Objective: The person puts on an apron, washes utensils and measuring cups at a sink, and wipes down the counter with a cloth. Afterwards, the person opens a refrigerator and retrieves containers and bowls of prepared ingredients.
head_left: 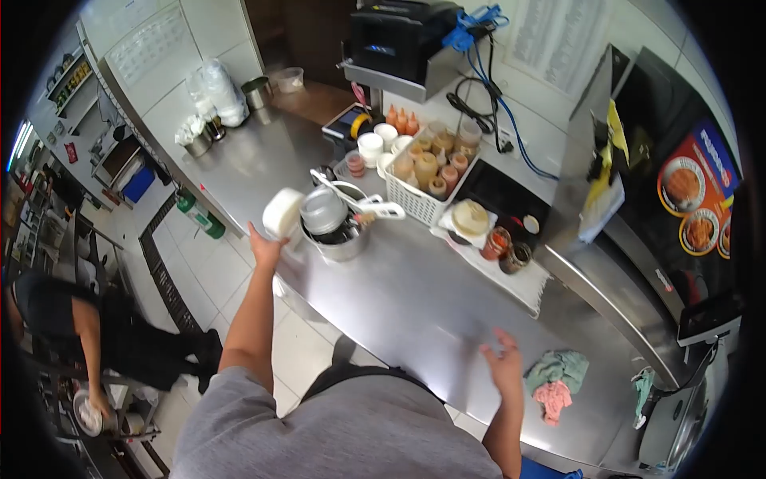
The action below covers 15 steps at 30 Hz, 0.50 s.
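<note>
At the counter's left edge my left hand [267, 243] is closed around the lower end of a white round-edged container [282, 212], which is tilted. Right beside it stands a metal pot [341, 249] holding clear plastic tubs [323, 211] and white-handled utensils [381, 210]. My right hand [503, 361] hovers over the steel counter [399, 299], fingers apart and slightly blurred, with nothing in it. Nearest to that hand lie a green cloth [558, 369] and a pink cloth [552, 399].
A white basket [415, 206] of sauce bottles stands at the back, near white cups [370, 147]. Jars [515, 257] and a wrapped stack [470, 217] sit to the right. A printer [407, 40] is on a shelf. A person in dark clothes [76, 327] works at far left.
</note>
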Tool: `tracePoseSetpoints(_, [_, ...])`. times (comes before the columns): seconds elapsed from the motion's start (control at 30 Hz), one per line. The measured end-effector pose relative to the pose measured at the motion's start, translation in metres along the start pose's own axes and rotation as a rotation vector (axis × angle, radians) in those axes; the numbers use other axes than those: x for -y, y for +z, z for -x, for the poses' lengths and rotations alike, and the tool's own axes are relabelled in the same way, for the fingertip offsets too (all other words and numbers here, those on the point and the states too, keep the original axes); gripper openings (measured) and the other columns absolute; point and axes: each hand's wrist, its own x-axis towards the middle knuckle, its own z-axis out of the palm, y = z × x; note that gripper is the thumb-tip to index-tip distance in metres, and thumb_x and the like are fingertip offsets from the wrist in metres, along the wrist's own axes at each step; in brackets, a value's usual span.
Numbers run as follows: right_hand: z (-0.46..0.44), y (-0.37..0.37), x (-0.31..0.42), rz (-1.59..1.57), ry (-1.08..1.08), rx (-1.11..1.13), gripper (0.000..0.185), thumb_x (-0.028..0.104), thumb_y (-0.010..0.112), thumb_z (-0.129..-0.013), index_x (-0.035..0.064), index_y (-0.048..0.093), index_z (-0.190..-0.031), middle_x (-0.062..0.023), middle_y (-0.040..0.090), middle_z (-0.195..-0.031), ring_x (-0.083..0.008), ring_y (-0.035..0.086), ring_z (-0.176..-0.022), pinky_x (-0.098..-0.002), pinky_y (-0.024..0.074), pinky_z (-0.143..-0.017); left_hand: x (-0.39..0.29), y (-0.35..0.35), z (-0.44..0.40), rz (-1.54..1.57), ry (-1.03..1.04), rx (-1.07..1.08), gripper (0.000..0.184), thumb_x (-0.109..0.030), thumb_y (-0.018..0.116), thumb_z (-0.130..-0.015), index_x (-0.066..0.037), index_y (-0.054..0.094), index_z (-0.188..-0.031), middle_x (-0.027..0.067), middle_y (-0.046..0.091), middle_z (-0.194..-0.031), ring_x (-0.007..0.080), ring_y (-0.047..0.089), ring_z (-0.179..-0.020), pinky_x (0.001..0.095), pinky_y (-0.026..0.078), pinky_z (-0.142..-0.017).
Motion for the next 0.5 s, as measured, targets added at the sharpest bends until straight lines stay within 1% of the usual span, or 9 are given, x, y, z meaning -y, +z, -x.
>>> tracePoseSetpoints(0.07, [-0.007, 0.057, 0.047, -0.094, -0.158, 0.116, 0.049, 0.021, 0.071, -0.080, 0.0063, 0.055, -0.124, -0.0191, 0.055, -0.125, -0.0335, 0.051, -0.118, -0.0382, 0.0403, -0.100, 0.028, 0.024, -0.018, 0.038, 0.168, -0.015, 0.094, -0.013, 0.085, -0.057, 0.004, 0.035, -0.135, 0.0240, 0.050, -0.128, 0.0334, 0.051, -0.117, 0.0381, 0.039, -0.102])
tracePoseSetpoints(0.1, [-0.007, 0.080, 0.074, -0.112, -0.227, 0.200, 0.048, 0.021, 0.070, -0.081, 0.0071, 0.056, -0.124, -0.0181, 0.055, -0.125, -0.0329, 0.052, -0.118, -0.0378, 0.0406, -0.100, 0.025, 0.022, -0.024, 0.050, 0.178, -0.008, 0.094, -0.013, 0.085, -0.057, 0.004, 0.035, -0.135, 0.0240, 0.050, -0.128, 0.0334, 0.051, -0.117, 0.0381, 0.039, -0.102])
tracePoseSetpoints(0.17, [-0.008, 0.114, 0.126, -0.120, -0.283, 0.266, 0.046, 0.021, 0.070, -0.082, 0.0080, 0.056, -0.124, -0.0171, 0.055, -0.125, -0.0322, 0.052, -0.117, -0.0375, 0.0409, -0.099, 0.008, 0.009, -0.032, 0.169, -0.040, 0.247, 0.083, -0.014, 0.085, -0.058, 0.004, 0.040, -0.126, 0.0223, 0.058, -0.117, 0.0319, 0.058, -0.105, 0.0366, 0.044, -0.094])
tracePoseSetpoints(0.23, [-0.010, 0.135, 0.170, -0.198, -0.353, 0.520, 0.045, 0.020, 0.068, -0.083, 0.0093, 0.056, -0.125, -0.0159, 0.055, -0.125, -0.0305, 0.053, -0.115, -0.0358, 0.0425, -0.097, 0.026, 0.002, -0.052, 0.210, -0.055, 0.264, 0.076, -0.014, 0.084, -0.060, 0.002, 0.042, -0.121, 0.0205, 0.060, -0.113, 0.0297, 0.060, -0.101, 0.0356, 0.046, -0.090])
tracePoseSetpoints(0.33, [-0.013, 0.156, 0.206, -0.221, -0.274, 0.585, 0.044, 0.018, 0.068, -0.084, 0.0099, 0.056, -0.125, -0.0135, 0.056, -0.124, -0.0267, 0.055, -0.113, -0.0350, 0.0443, -0.094, 0.047, -0.029, -0.073, 0.509, -0.010, 0.220, 0.063, -0.013, 0.081, -0.064, 0.000, 0.046, -0.115, 0.0164, 0.062, -0.107, 0.0243, 0.062, -0.094, 0.0338, 0.050, -0.083])
tracePoseSetpoints(0.37, [-0.017, 0.163, 0.209, -0.220, -0.267, 0.557, 0.044, 0.018, 0.068, -0.084, 0.0099, 0.056, -0.125, -0.0135, 0.056, -0.124, -0.0267, 0.055, -0.113, -0.0350, 0.0443, -0.094, 0.036, -0.045, -0.074, 0.558, 0.031, 0.238, 0.062, -0.012, 0.081, -0.065, 0.001, 0.047, -0.116, 0.0152, 0.063, -0.106, 0.0230, 0.062, -0.093, 0.0338, 0.050, -0.082])
tracePoseSetpoints(0.43, [-0.021, 0.178, 0.206, -0.449, -0.193, 0.526, 0.045, 0.015, 0.069, -0.084, 0.0083, 0.055, -0.126, -0.0110, 0.057, -0.123, -0.0216, 0.056, -0.111, -0.0345, 0.0455, -0.093, -0.012, -0.084, -0.076, 0.618, 0.077, 0.289, 0.061, -0.011, 0.080, -0.066, 0.001, 0.048, -0.117, 0.0140, 0.063, -0.106, 0.0218, 0.062, -0.093, 0.0338, 0.050, -0.080])
tracePoseSetpoints(0.47, [-0.022, 0.181, 0.212, -0.445, -0.174, 0.505, 0.045, 0.015, 0.069, -0.084, 0.0083, 0.055, -0.126, -0.0110, 0.057, -0.123, -0.0216, 0.056, -0.111, -0.0345, 0.0455, -0.093, -0.046, -0.101, -0.061, 0.726, 0.001, 0.543, 0.063, -0.011, 0.080, -0.066, 0.002, 0.050, -0.118, 0.0137, 0.063, -0.107, 0.0216, 0.062, -0.094, 0.0338, 0.050, -0.081])
tracePoseSetpoints(0.5, [-0.027, 0.183, 0.221, -0.610, -0.146, 0.429, 0.048, 0.011, 0.067, -0.085, 0.0078, 0.050, -0.130, -0.0103, 0.056, -0.125, -0.0202, 0.055, -0.111, -0.0332, 0.0456, -0.093, -0.070, -0.106, -0.044, 0.828, -0.080, 0.794, 0.064, -0.011, 0.081, -0.065, 0.003, 0.051, -0.120, 0.0133, 0.063, -0.108, 0.0214, 0.062, -0.095, 0.0338, 0.050, -0.082])
